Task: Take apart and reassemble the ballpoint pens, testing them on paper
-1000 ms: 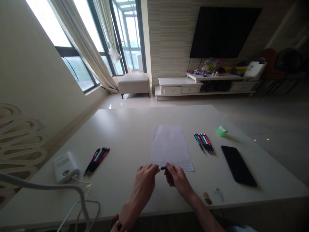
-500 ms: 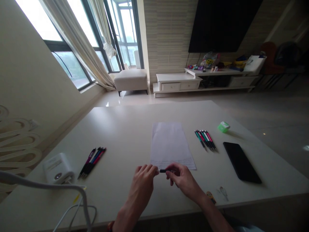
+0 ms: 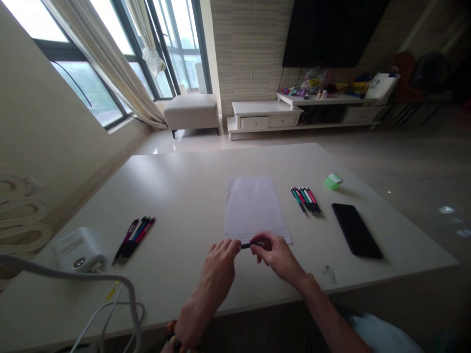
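Observation:
A pen (image 3: 246,245) with a black grip lies level between my two hands, just over the near edge of a white sheet of paper (image 3: 253,206). My left hand (image 3: 221,260) is closed around one end, its fingers hiding that part. With thumb and fingertips, my right hand (image 3: 274,255) pinches the other end. Lines of writing run along the paper's near edge. To the right of the sheet lies a row of several pens (image 3: 306,201) in green, red and white. Another bunch of pens (image 3: 133,240), purple, blue and red, rests on the left.
A black phone (image 3: 356,230) and a small green box (image 3: 333,182) are on the right of the white table (image 3: 184,196). A keyring-like item (image 3: 330,274) lies near the front edge. At left stand a white power adapter (image 3: 81,251) and a looping grey cable (image 3: 127,284).
The camera view has shifted, so the table and its objects sit slightly higher and further left. Both hands keep hold of the pen, which is now a little tilted.

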Available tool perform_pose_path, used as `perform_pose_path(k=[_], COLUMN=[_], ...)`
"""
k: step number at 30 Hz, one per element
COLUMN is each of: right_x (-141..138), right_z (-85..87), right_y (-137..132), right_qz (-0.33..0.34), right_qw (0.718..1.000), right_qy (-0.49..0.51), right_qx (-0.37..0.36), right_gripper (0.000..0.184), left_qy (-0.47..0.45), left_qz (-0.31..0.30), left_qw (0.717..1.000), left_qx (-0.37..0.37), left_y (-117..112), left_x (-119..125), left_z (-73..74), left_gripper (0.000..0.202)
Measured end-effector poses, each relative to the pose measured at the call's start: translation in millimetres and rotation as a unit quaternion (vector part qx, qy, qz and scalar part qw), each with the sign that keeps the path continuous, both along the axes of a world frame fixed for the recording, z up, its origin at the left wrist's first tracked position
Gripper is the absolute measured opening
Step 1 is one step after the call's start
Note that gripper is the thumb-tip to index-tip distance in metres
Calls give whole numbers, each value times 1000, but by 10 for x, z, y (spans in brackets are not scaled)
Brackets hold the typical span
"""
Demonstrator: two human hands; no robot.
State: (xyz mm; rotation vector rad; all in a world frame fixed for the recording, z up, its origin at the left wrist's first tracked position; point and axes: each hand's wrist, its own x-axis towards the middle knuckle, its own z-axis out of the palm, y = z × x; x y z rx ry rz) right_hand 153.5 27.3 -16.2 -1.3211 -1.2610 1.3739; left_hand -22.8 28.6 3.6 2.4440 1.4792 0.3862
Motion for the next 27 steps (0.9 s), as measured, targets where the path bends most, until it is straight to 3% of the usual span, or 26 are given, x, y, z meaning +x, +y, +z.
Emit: perform_pose_path(k=[3, 7, 18, 27], right_x=[18, 23, 31, 40], right_z=[19, 7, 11, 16], right_y=[-6, -21, -15, -10], right_qz=[14, 3, 6, -38], right_qw=[1000, 1000, 1000, 998], right_qy=[-6, -15, -21, -37], right_qx=[-20, 19, 2, 30], right_gripper=[40, 31, 35, 29], left_qy=[12, 28, 21, 7], left_qz=[0, 0, -2, 12], left_qw=[1000, 1000, 1000, 999], left_qx=[8, 14, 1, -28], left_y=[-14, -7, -7, -4], left_x=[28, 21, 31, 43], left_z=[19, 23, 3, 36], left_gripper=[17, 18, 15, 18])
